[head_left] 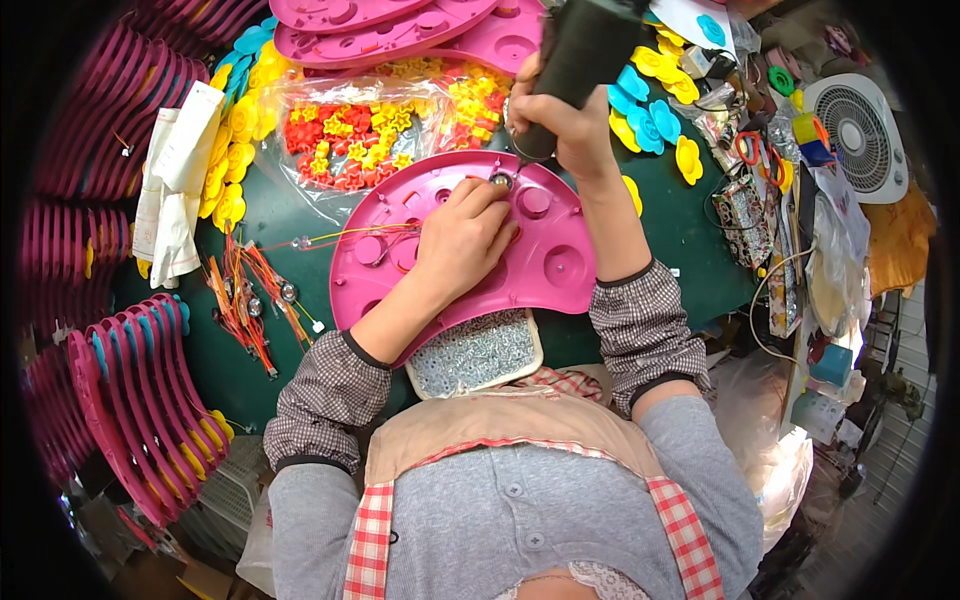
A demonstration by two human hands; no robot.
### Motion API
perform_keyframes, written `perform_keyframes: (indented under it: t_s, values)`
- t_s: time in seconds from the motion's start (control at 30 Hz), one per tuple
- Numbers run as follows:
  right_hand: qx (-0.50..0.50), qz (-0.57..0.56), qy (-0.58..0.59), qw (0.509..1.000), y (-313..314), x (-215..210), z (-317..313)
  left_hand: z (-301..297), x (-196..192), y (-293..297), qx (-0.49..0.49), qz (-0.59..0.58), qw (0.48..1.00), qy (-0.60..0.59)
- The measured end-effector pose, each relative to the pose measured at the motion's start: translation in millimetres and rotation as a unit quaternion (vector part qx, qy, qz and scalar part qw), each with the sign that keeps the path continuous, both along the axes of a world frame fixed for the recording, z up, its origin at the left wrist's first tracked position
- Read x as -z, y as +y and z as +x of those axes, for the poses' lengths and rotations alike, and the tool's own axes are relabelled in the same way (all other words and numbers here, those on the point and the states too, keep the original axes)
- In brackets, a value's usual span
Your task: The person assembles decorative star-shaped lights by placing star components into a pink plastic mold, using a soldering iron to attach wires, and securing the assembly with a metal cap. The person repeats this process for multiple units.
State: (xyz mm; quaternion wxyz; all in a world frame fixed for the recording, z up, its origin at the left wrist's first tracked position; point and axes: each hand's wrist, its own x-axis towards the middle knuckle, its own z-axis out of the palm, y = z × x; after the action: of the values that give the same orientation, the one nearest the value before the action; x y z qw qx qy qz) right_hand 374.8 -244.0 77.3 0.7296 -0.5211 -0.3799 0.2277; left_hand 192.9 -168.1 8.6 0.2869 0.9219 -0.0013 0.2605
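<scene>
A pink curved plastic panel (460,290) lies on the green table in front of me, its inner side with posts and round recesses facing up. My left hand (462,235) rests on it with bent fingers, the fingertips against a small round metal part (502,180) near the panel's far edge. Thin red and yellow wires (375,231) run out from beneath that hand to the left. My right hand (568,122) grips a black power screwdriver (582,55), tilted with its lower end close to the metal part. Whether its bit touches a screw is hidden.
A tray of small metal screws (475,355) stands at the panel's near edge. Behind is a clear bag of red and yellow pieces (355,140), with stacked pink panels (390,35) beyond. Wired parts (250,300) lie left, near racked pink panels (135,400). A fan (855,138) stands right.
</scene>
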Motion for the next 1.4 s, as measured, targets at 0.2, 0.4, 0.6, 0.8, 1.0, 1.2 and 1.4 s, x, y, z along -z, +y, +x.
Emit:
perform_keyframes:
  t_s: [0.2, 0.4, 0.6, 0.8, 1.0, 1.2, 1.4]
  values:
    - [-0.025, 0.037, 0.004, 0.999, -10.5, 8.8, -0.9, 2.6, -1.0, 0.0, 0.003, -0.015, 1.0, -0.013]
    - [0.017, 0.015, -0.032, 0.999, -9.6, 21.2, 0.8, 8.3, -1.4, 0.9, 0.01, -0.017, 1.0, -0.017]
    - [0.101, 0.122, -0.027, 0.987, -14.9, 26.4, -11.9, 5.5, 3.4, 4.0, 0.01, -0.036, 0.999, -0.039]
    - [0.092, 0.218, 0.005, 0.972, -39.4, 2.4, -14.3, 2.7, 2.2, 7.0, 0.016, -0.07, 0.997, -0.027]
    - [0.097, 0.255, 0.016, 0.962, -54.4, -9.7, -24.9, 22.5, -25.0, 15.5, 0.002, -0.129, 0.992, 0.005]
    - [0.09, 0.273, 0.029, 0.957, -65.2, -25.6, -34.8, 35.8, -25.8, 16.1, 0.052, -0.098, 0.994, -0.02]
    - [0.07, 0.3, 0.051, 0.95, -75.5, -34.1, -43.6, 22.6, -31.3, 10.3, 0.056, -0.22, 0.974, -0.023]
